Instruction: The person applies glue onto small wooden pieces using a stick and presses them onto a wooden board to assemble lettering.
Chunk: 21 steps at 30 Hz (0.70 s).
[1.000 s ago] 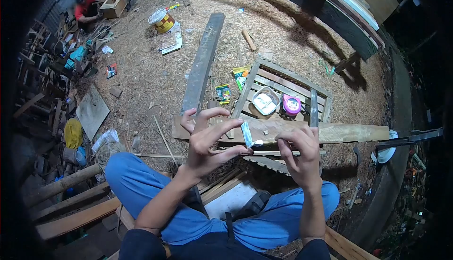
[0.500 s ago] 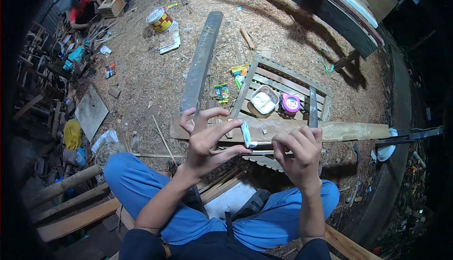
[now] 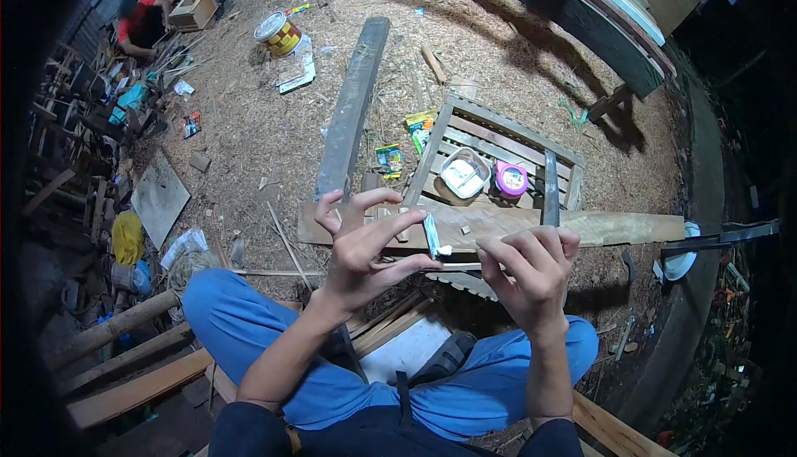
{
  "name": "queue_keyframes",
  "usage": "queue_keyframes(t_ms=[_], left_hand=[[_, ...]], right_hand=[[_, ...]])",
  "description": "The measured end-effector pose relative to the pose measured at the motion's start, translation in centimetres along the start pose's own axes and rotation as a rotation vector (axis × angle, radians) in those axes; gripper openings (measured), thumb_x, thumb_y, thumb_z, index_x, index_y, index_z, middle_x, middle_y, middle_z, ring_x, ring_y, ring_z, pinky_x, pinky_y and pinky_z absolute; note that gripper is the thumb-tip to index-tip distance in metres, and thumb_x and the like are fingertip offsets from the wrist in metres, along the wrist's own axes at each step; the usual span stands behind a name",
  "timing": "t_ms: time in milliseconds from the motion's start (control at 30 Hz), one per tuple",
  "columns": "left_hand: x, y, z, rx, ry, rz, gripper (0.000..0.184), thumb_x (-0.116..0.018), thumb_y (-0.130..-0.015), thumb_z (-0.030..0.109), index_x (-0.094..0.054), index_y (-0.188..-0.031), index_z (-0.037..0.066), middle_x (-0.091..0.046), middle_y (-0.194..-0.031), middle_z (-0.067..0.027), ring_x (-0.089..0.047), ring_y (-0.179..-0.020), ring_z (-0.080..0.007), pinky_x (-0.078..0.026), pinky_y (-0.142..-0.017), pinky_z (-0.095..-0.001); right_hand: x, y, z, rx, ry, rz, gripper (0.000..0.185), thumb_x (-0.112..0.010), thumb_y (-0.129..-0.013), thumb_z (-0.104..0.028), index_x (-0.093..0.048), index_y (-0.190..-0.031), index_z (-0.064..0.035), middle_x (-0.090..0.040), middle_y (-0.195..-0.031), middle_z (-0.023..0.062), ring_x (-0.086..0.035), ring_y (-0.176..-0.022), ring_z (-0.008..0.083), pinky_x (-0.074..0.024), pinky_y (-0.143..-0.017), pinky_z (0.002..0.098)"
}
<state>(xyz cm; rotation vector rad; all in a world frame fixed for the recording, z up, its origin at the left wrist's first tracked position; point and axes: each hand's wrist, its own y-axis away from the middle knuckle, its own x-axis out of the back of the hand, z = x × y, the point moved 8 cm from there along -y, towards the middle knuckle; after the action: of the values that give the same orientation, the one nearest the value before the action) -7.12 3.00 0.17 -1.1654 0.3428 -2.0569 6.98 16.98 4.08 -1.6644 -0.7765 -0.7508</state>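
My left hand pinches a small shiny silvery-blue strip or flat tube between forefinger and thumb, its other fingers raised. A whitish bit shows at the strip's lower end; I cannot tell what it is. My right hand is closed in a pinch to the right, apart from the strip; anything between its fingertips is too small or hidden to make out. Just beyond both hands lies a long wooden board, with a small wood chip on it.
A slatted wooden frame holds a clear plastic tub and a pink tape measure. A dark metal bar stands near my right hand. A long beam lies left. A person in red works far back beside a wooden box.
My right hand has shifted slightly right, away from the strip, and its fingers have turned a little. My left hand stays almost still. The far person's arms and head have moved.
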Motion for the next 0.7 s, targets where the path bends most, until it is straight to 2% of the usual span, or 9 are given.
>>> queue_keyframes(t_ms=[133,300,367,433,500,633,700], left_hand=[[-0.28,0.09,-0.44,0.018,0.008,0.004,0.061,-0.092,-0.068,0.047,-0.079,-0.117,0.014,-0.076,-0.103,-0.0019,-0.063,-0.119,-0.0176,-0.018,-0.114,-0.0492],[-0.34,0.13,-0.68,0.054,0.047,-0.013,0.066,-0.094,-0.063,0.047,-0.079,-0.117,0.012,-0.074,-0.111,-0.0059,-0.062,-0.120,-0.0190,-0.020,-0.113,-0.0481],[-0.23,0.05,-0.52,0.039,0.046,-0.005,0.067,-0.094,-0.063,0.047,-0.079,-0.117,0.012,-0.074,-0.110,-0.0058,-0.062,-0.120,-0.0190,-0.020,-0.113,-0.0479],[-0.03,0.02,-0.32,0.026,0.041,0.003,0.067,-0.095,-0.062,0.047,-0.079,-0.117,0.011,-0.074,-0.109,-0.0057,-0.063,-0.120,-0.0189,-0.020,-0.113,-0.0477],[0.24,0.05,-0.33,0.044,0.006,0.027,0.069,-0.097,-0.056,0.048,-0.079,-0.111,0.012,-0.077,-0.109,0.0006,-0.065,-0.118,-0.0195,-0.022,-0.116,-0.0468],[0.51,0.24,-0.34,0.041,0.004,0.041,0.069,-0.097,-0.056,0.048,-0.079,-0.111,0.011,-0.077,-0.108,-0.0017,-0.065,-0.118,-0.0200,-0.021,-0.117,-0.0464],[0.29,0.30,-0.26,0.018,0.015,0.006,0.066,-0.095,-0.063,0.047,-0.079,-0.116,0.012,-0.076,-0.106,-0.0050,-0.064,-0.119,-0.0195,-0.020,-0.114,-0.0479]], right_hand=[[0.41,0.15,-0.16,0.007,0.001,0.034,0.022,-0.085,-0.075,-0.015,-0.078,-0.096,-0.0191,-0.066,-0.085,-0.0053,-0.059,-0.084,0.0180,-0.0361,-0.087,0.0373],[0.47,0.34,-0.07,0.003,-0.023,0.032,0.023,-0.086,-0.074,-0.016,-0.079,-0.095,-0.0206,-0.066,-0.086,-0.0054,-0.058,-0.086,0.0188,-0.0356,-0.087,0.0379],[0.54,0.40,-0.01,0.002,-0.040,0.039,0.024,-0.086,-0.074,-0.016,-0.079,-0.095,-0.0212,-0.066,-0.086,-0.0056,-0.058,-0.086,0.0189,-0.0354,-0.087,0.0380],[0.37,0.41,0.27,-0.019,-0.085,0.039,0.028,-0.088,-0.068,-0.015,-0.079,-0.093,-0.0231,-0.067,-0.086,-0.0071,-0.060,-0.088,0.0163,-0.0314,-0.089,0.0380],[0.32,0.42,0.46,-0.016,-0.087,0.038,0.027,-0.088,-0.069,-0.015,-0.079,-0.094,-0.0230,-0.066,-0.086,-0.0068,-0.058,-0.087,0.0175,-0.0329,-0.088,0.0379],[0.34,0.36,0.33,-0.004,-0.084,0.039,0.027,-0.087,-0.070,-0.013,-0.079,-0.093,-0.0229,-0.066,-0.086,-0.0065,-0.056,-0.086,0.0189,-0.0347,-0.088,0.0383],[0.38,0.37,0.04,0.003,-0.082,0.044,0.026,-0.087,-0.070,-0.013,-0.079,-0.093,-0.0229,-0.066,-0.086,-0.0064,-0.056,-0.085,0.0191,-0.0348,-0.089,0.0385]])
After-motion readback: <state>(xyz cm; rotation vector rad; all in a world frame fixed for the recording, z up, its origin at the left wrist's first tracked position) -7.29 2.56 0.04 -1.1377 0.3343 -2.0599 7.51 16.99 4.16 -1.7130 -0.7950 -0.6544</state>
